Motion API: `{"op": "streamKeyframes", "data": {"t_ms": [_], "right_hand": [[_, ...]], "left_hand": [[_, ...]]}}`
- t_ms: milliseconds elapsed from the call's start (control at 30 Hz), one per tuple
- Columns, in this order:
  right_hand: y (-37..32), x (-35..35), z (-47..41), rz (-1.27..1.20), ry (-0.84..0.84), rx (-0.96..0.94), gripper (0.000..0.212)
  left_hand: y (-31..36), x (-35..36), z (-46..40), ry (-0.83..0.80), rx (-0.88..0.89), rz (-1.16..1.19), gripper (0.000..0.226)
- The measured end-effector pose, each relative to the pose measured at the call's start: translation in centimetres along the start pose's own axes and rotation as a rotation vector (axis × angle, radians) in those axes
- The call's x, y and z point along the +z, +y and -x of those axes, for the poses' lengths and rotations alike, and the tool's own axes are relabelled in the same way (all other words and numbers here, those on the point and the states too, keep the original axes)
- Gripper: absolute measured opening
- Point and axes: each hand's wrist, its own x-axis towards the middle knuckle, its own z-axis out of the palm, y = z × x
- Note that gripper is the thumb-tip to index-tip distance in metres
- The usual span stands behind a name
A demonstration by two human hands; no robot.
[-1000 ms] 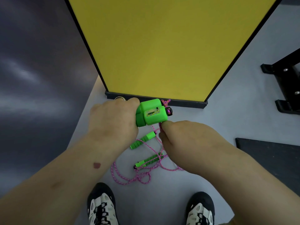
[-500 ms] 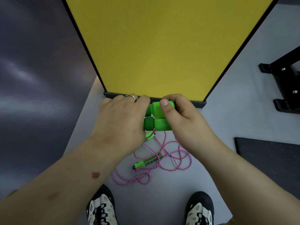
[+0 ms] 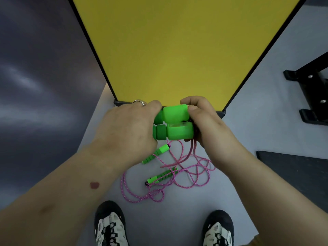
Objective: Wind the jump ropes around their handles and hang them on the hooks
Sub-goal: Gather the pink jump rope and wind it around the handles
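Observation:
Two bright green jump-rope handles (image 3: 175,123) lie side by side between my hands, held level above the floor. My left hand (image 3: 127,128) grips their left ends, and my right hand (image 3: 207,125) curls round their right ends. Their pink rope (image 3: 191,153) hangs down from under my right hand to the floor. A second jump rope lies on the floor below, with two slim green handles (image 3: 156,153) (image 3: 161,176) and a tangled pink cord (image 3: 142,196). No hooks are in view.
A yellow board (image 3: 177,50) with a black frame stands upright just ahead. A black metal stand (image 3: 310,96) is at the right, a dark mat (image 3: 298,173) on the floor at lower right. My two shoes (image 3: 110,226) (image 3: 218,229) stand on the grey floor.
My right hand came up from pinching the rope below the handles and now grips their right ends. More pink rope has dropped into loops on the floor.

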Motion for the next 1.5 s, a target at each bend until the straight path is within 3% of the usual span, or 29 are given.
{"op": "streamKeyframes", "data": {"t_ms": [100,267,567,733,833,900,1067,1367,1500], "right_hand": [[0.3,-1.2,-1.3,-0.095,-0.044,0.171,0.048],[0.1,-2.2,0.0,0.168,-0.086,0.056,0.026],[0.5,1.0,2.0,1.024,-0.202,-0.151,0.025],[-1.2,0.3,2.7,1.175,-0.155,-0.255,0.020],[-2.1,-0.2,2.7,1.107,-0.147,-0.298,0.013],[-2.5,-0.5,2.7,0.905,-0.152,-0.266,0.009],[-3.4,-1.6,2.2,0.464,-0.215,-0.149,0.022],[-4.1,-3.7,-1.1,0.357,-0.255,-0.156,0.010],[-4.3,-4.2,-2.7,0.273,-0.223,-0.141,0.014]], "left_hand": [[-0.3,-0.8,-0.1,-0.044,-0.065,-0.003,0.038],[0.0,-1.8,-0.3,-0.100,-0.126,0.081,0.031],[-1.2,0.3,-0.2,0.023,-0.180,-0.019,0.029],[-1.8,0.9,-0.1,0.002,-0.154,-0.072,0.033],[-2.0,0.9,-0.2,-0.026,-0.132,-0.082,0.039],[-1.9,0.6,-0.2,-0.055,-0.116,-0.094,0.039],[-1.4,0.3,0.1,-0.085,-0.012,-0.082,0.036],[-1.4,-1.1,0.0,-0.116,0.047,-0.048,0.035],[-1.3,-1.6,-0.1,-0.153,0.078,0.011,0.032]]}}
